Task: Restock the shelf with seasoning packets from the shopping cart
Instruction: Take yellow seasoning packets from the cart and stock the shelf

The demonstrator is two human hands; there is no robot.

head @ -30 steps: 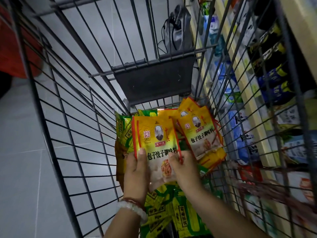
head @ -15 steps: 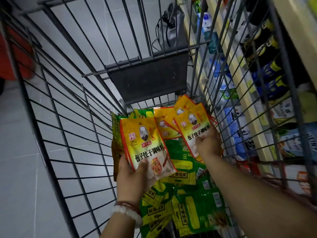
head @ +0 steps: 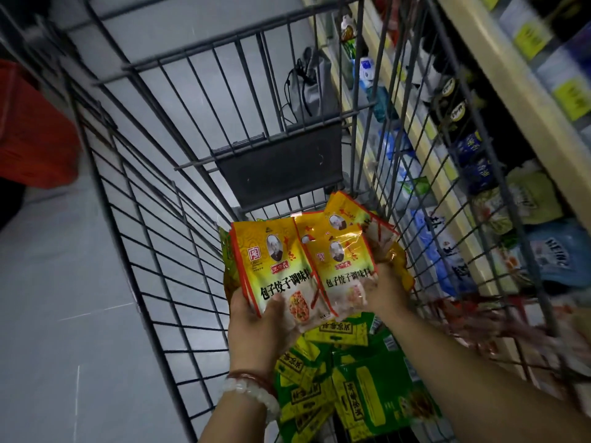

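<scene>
Head cam: my left hand (head: 256,318) grips yellow seasoning packets (head: 275,266), right hand (head: 385,289) grips another packet (head: 342,266), over the shopping cart (head: 153,251)

The seasoning packets (head: 281,266) are yellow with red edges and black lettering, the packets (head: 361,394) beneath them green and yellow, the shopping cart (head: 153,219) grey wire, the floor (head: 64,314) pale grey tile, and the wrist beads (head: 252,394) white.

Grey tiled floor (head: 64,314); stocked shelving (head: 527,100) right.
</scene>
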